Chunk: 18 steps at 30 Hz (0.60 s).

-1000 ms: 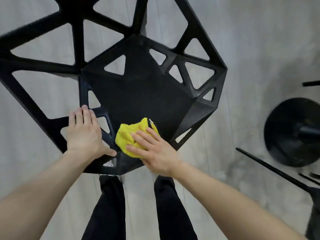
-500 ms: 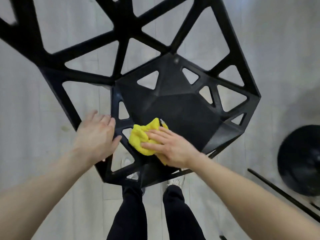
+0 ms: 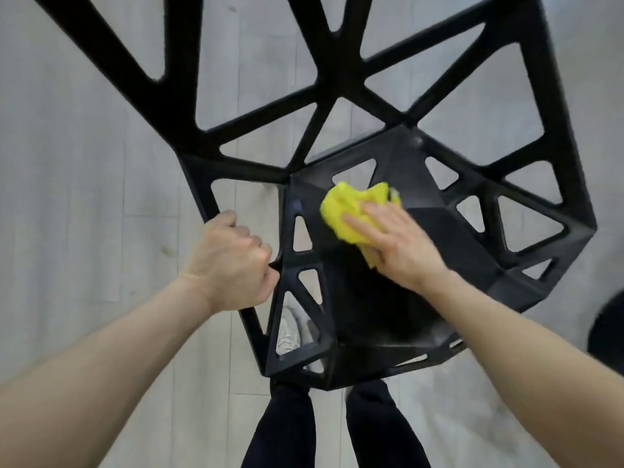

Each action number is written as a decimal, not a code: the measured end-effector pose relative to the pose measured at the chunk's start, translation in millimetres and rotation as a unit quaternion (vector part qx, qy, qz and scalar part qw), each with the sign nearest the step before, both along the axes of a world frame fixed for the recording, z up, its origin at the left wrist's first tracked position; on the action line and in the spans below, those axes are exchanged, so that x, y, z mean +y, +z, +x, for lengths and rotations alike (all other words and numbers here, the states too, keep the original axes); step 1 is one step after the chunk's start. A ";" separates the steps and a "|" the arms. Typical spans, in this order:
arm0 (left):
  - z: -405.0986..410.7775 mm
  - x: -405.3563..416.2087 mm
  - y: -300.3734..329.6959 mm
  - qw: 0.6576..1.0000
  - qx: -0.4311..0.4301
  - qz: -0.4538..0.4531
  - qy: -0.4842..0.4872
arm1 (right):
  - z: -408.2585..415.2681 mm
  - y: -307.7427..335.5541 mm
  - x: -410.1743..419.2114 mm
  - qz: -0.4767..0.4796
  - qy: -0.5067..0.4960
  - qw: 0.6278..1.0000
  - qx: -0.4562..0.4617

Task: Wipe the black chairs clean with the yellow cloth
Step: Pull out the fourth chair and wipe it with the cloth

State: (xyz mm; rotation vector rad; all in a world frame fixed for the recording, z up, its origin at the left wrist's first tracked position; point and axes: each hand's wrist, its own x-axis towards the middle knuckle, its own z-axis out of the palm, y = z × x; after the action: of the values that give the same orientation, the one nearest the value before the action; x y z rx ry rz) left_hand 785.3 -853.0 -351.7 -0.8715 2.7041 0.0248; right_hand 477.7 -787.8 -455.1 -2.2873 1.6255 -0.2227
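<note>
My left hand (image 3: pixel 229 261) grips the black chair (image 3: pixel 371 298) frame. My right hand (image 3: pixel 395 244), fingers flat, presses the yellow cloth (image 3: pixel 347 207) onto the seat.

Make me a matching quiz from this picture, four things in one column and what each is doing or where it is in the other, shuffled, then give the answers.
Things:
1. left hand
2. right hand
3. yellow cloth
4. white shoe

States:
A. bunched up on the seat of the black chair
B. seen on the floor through a gap in the frame
C. grips a bar at the chair's side
D. presses flat-fingered on the cloth

Pairs: 1-C, 2-D, 3-A, 4-B
</note>
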 end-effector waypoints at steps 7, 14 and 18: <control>2.1 -0.7 1.4 1.000 -0.007 0.005 -0.010 | 88.6 22.9 -58.4 0.023 -0.262 0.965 0.010; 3.3 -1.0 0.5 1.000 0.003 0.006 -0.028 | 92.8 30.2 -46.4 0.045 -0.028 0.991 -0.123; 4.1 -0.4 1.5 0.999 -0.014 0.018 -0.030 | 121.6 74.5 -71.0 -0.001 -0.058 0.967 -0.247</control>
State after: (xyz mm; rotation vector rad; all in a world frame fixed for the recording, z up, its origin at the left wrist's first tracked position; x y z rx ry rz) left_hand 789.4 -853.4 -350.2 -0.7753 2.6941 0.0492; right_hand 599.3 -858.8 -380.6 -1.9283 1.4851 -0.7553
